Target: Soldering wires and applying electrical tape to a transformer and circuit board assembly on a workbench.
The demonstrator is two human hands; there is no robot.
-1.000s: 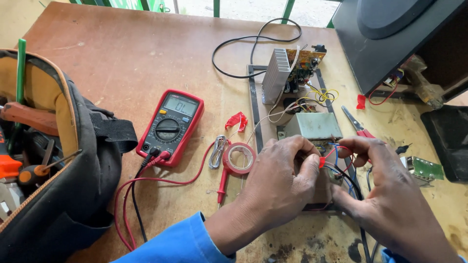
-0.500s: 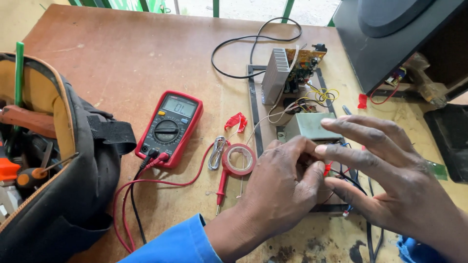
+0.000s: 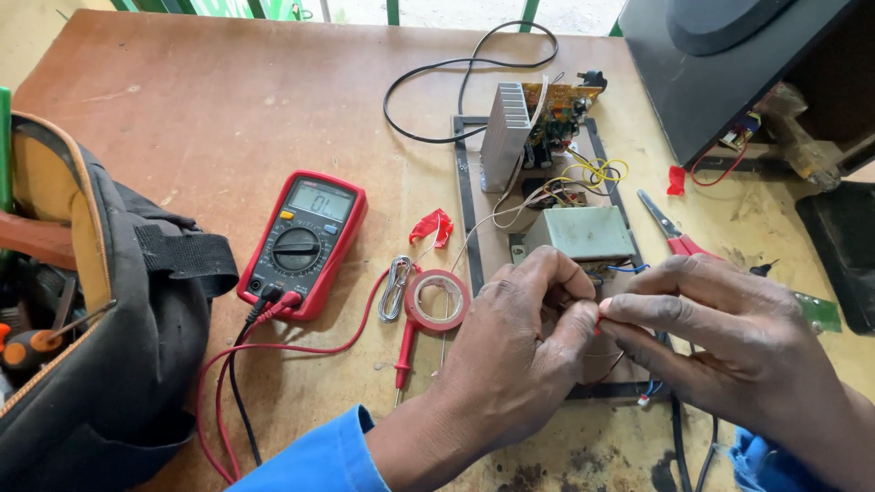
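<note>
1. A small red piece [image 3: 599, 321], near the chassis's [image 3: 469, 219] near end, sits pinched between my fingertips.
2. My left hand [image 3: 519, 351] and right hand [image 3: 729, 342] meet on it, fingers narrow.
3. Left lie the red tape roll [image 3: 437, 300] and multimeter [image 3: 303, 241].

A worn brown table [image 3: 210, 128] carries everything here. A dark tool bag [image 3: 100, 310] sits at its left edge. Beside it lies a red multimeter [image 3: 303, 243], its leads trailing toward a tape roll [image 3: 438, 300] and a red probe [image 3: 402, 351]. A black frame [image 3: 469, 210] lies further right, holding what looks like a circuit board [image 3: 547, 114]. Red-handled pliers [image 3: 674, 232] lie near a black speaker [image 3: 729, 73].
</note>
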